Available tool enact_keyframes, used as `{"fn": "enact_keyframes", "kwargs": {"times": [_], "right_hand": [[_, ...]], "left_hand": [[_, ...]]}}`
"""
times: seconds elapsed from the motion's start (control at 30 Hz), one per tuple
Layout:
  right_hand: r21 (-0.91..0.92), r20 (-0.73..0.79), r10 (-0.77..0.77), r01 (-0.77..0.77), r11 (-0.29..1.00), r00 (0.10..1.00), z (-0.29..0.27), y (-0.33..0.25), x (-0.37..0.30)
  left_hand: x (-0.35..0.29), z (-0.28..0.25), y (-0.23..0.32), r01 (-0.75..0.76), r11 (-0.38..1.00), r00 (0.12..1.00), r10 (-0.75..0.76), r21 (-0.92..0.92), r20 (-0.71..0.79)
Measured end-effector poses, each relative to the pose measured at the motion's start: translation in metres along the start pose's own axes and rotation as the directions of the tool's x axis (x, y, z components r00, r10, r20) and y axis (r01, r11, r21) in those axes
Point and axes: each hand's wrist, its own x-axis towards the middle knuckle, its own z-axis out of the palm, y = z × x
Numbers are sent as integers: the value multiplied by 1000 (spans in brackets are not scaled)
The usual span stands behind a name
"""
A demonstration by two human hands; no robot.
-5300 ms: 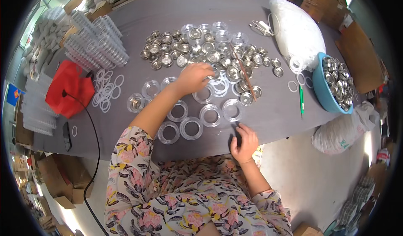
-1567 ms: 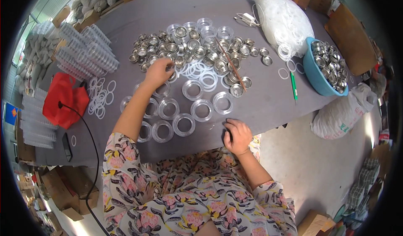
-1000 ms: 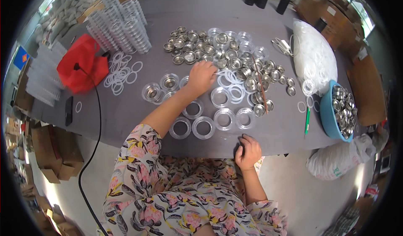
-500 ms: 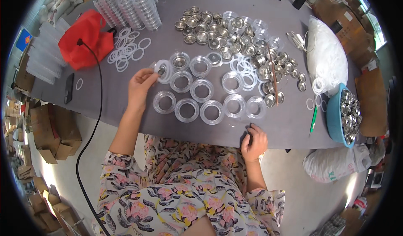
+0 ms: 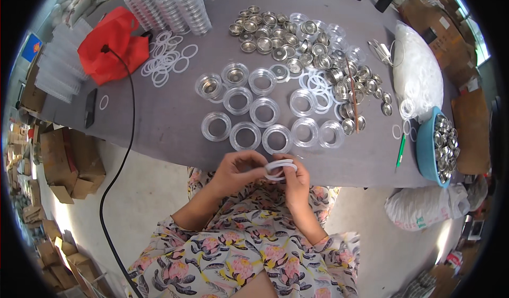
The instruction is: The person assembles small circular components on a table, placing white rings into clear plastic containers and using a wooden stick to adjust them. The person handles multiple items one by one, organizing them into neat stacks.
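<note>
At the table's front edge, my left hand [image 5: 233, 175] and my right hand [image 5: 297, 184] pinch a pale translucent ring [image 5: 281, 163] between them. It looks doubled, but I cannot tell whether it is one ring or two. Just beyond my fingers stand several clear round plastic cups with dark centres, the nearest cup [image 5: 277, 138] almost at my fingertips. At the upper left of this group, a clear cup [image 5: 210, 86] has a metal cap inside it, and so does its neighbour [image 5: 235, 74].
A heap of metal caps [image 5: 265, 43] lies at the back, with white rings [image 5: 318, 91] in front. More rings [image 5: 168, 59] lie by a red cloth [image 5: 114, 46] and stacked clear cups [image 5: 169, 9]. A blue basket [image 5: 426, 148] of caps stands right; a black cable [image 5: 132, 102] crosses left.
My left hand has come back from the upper-left cup to the table's front edge. My right hand has lifted and moved left to meet it, and both now hold the ring.
</note>
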Motion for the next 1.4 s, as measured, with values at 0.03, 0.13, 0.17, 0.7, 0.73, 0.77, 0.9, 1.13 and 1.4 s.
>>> {"fn": "enact_keyframes", "kwargs": {"times": [0.03,0.13,0.17,0.7,0.73,0.77,0.9,1.13,1.4], "right_hand": [[-10,22,18,-18,1000,1000,4,-6,-1],[-72,144,130,-120,990,981,10,-2,-4],[-78,176,160,-148,986,971,13,-4,-5],[-31,-103,-7,4,1000,995,-9,14,-6],[-25,-107,-2,0,1000,994,-8,13,-7],[-27,-112,-8,5,1000,994,-10,14,-7],[-115,-122,-103,89,989,987,-14,15,-8],[-398,-47,-299,256,881,953,-23,30,-8],[-550,35,-368,325,769,929,-23,32,0]], "left_hand": [[-3,-4,0,39,998,997,-42,-44,-69],[-9,-17,-4,132,950,974,-177,-284,-141],[-11,-21,-6,157,913,966,-222,-377,-136],[6,-89,7,-47,949,674,260,311,-691],[5,-93,5,-19,942,686,256,335,-681],[5,-95,3,19,876,687,339,482,-643],[13,-101,12,76,566,693,562,821,-451],[88,-156,28,9,265,891,436,964,-129],[107,-167,45,44,939,878,127,342,-462]]}}
